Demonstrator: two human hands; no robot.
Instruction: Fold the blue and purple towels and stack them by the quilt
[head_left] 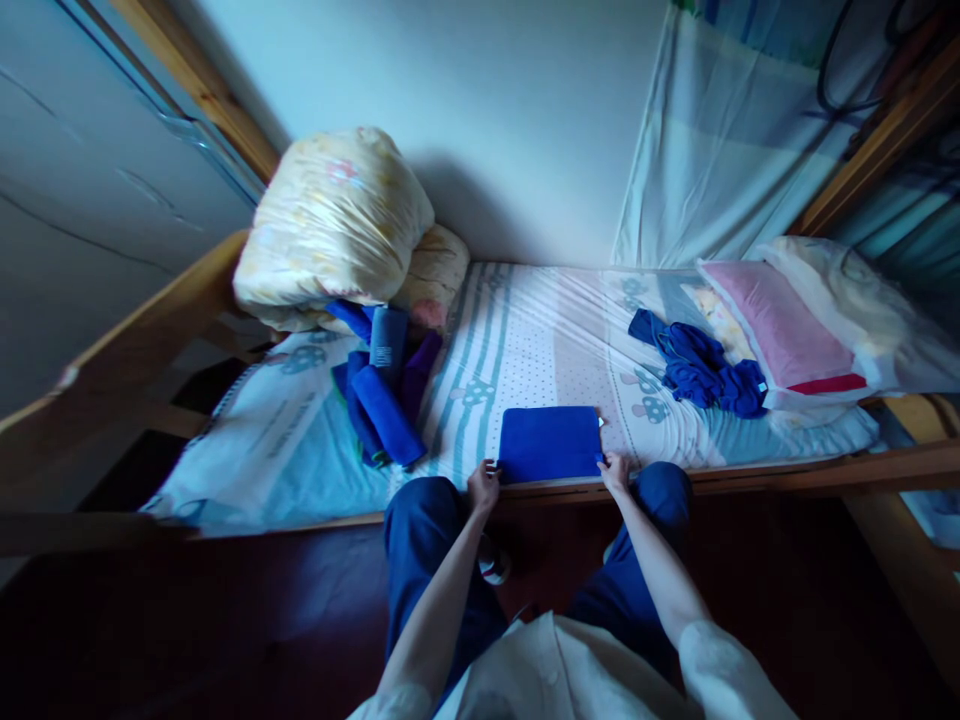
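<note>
A blue cloth (551,440), like a towel folded to a flat rectangle, lies at the front edge of the bed. My left hand (484,486) pinches its near left corner, and my right hand (615,473) pinches the near right one. A small white tag sticks out from its right side. Several rolled cloths (387,415) in blue, grey-blue and purple lie in a pile to the left. Off to the right is a crumpled heap of dark blue cloth (701,365).
A large yellowish bundled quilt (337,220) sits at the bed's left end. Pink bedding (780,320) in clear plastic lies at the right end. Under everything is a patterned sheet (525,340). A wooden rail (780,477) runs along the front, and a pale curtain (697,170) hangs behind.
</note>
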